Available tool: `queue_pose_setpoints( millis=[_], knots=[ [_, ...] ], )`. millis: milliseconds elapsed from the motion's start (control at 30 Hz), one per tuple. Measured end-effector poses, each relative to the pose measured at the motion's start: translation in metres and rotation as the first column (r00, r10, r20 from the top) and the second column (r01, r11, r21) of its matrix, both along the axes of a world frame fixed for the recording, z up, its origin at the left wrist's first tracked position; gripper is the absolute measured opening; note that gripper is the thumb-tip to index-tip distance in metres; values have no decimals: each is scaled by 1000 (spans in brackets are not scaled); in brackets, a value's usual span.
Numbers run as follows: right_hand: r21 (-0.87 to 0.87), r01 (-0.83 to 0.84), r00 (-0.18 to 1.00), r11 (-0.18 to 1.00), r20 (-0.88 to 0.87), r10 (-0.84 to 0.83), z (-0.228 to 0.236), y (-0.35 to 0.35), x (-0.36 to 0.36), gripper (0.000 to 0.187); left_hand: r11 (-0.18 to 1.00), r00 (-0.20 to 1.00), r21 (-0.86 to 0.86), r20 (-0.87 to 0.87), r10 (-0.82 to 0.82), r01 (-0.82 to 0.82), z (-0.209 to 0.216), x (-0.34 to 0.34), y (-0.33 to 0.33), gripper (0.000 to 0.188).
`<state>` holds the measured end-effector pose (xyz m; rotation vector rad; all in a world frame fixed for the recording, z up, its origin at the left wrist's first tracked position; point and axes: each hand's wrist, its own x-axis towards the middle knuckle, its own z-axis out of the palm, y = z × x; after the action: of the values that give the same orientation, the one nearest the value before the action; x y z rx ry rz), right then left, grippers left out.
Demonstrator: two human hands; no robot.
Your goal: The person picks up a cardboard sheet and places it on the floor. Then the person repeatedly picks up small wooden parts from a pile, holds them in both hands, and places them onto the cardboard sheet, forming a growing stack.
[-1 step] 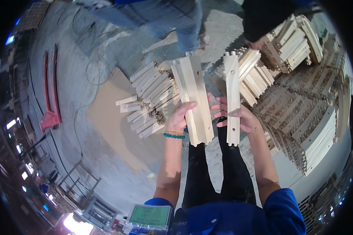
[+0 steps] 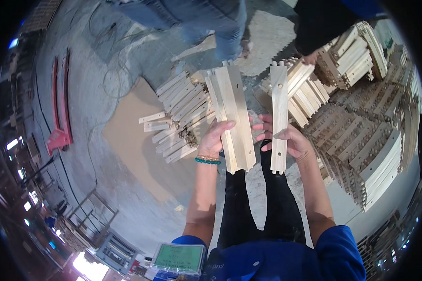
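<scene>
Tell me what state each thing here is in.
Bundle of pale wooden slats: gripped in the bare left hand.
Single pale wooden slat: gripped in the bare right hand, apart from the bundle.
Brown cardboard sheet: on the floor, partly covered by loose pale slats.
Pale wooden slats at right: stacked in layers.
Red two-pronged metal jack: resting on the floor.
Teal beaded bracelet: worn.

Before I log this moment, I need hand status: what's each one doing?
Left hand: closed on a bundle of wooden slats.
Right hand: holding a narrower wooden piece, thumb in front, fingers spread behind.
</scene>
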<state>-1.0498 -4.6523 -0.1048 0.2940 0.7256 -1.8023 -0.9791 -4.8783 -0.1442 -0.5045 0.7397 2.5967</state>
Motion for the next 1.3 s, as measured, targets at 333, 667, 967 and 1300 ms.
queue_pose_setpoints(
  millis=[333, 667, 967, 1300],
  knots=[
    [171, -229, 939, 958, -221, 264, -11, -97, 20, 81, 947, 928, -107, 193, 318, -302, -28, 58, -56, 46],
    [218, -332, 889, 918, -252, 382, -47, -143, 36, 62, 904, 930, 230, 5, 368, -359, -12, 88, -96, 69],
    [165, -389, 913, 906, -63, 404, -24, -164, 45, 65, 892, 898, 206, -101, 429, -403, -19, 109, -131, 71],
    [201, -448, 876, 871, -94, 473, -37, -187, 52, 60, 796, 813, 174, 67, 578, -580, -42, 126, -155, 68]
  ],
)
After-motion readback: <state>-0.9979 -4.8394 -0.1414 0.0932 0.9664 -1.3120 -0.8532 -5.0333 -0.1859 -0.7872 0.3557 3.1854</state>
